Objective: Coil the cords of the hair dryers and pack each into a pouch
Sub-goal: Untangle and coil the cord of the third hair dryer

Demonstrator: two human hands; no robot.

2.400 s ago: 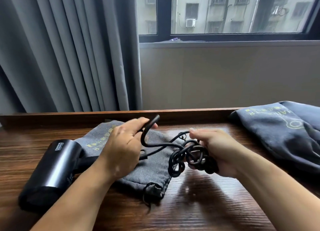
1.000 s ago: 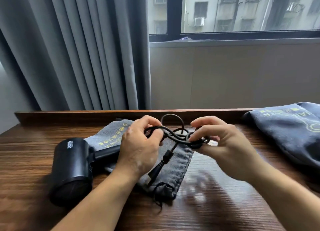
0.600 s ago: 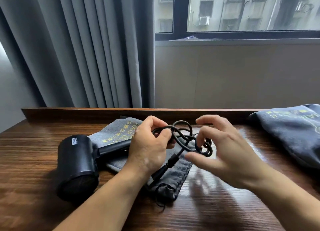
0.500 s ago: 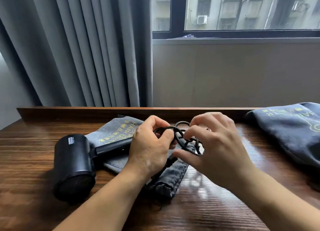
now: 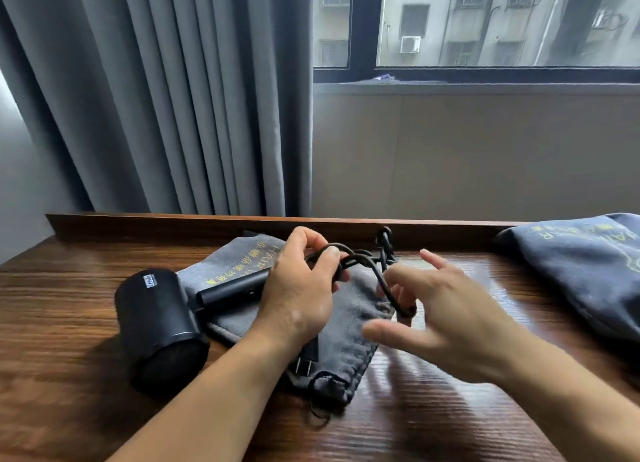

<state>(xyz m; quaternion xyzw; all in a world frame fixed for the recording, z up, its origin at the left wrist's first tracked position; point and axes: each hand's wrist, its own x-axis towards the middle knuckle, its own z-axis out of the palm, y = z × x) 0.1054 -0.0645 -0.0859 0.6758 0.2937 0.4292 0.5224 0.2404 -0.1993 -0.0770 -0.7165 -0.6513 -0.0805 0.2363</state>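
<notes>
Black cord (image 5: 362,256) is bunched in loops just right of the hair dryer (image 5: 159,323), lifted off the counter (image 5: 69,288) so the turns can be gathered in the air. The left hand (image 5: 298,288), right beside the dryer's handle, has its grip closed on the loops. Thumb and forefinger pinch them together, I judge to stop the coil springing apart. The right hand (image 5: 450,312), farther right of the dryer, has a wide, slack grip, fingers spread and clamped on nothing. One loop seems to run round a fingertip, though blur makes this uncertain. The dryer lies on its side, handle across a flat grey pouch (image 5: 349,323) whose drawstring mouth faces the person, handy for packing. The plug (image 5: 306,361) rests on that pouch, under the left wrist. A second pouch (image 5: 581,274), bulging and probably already filled, sits far right of the dryer.
</notes>
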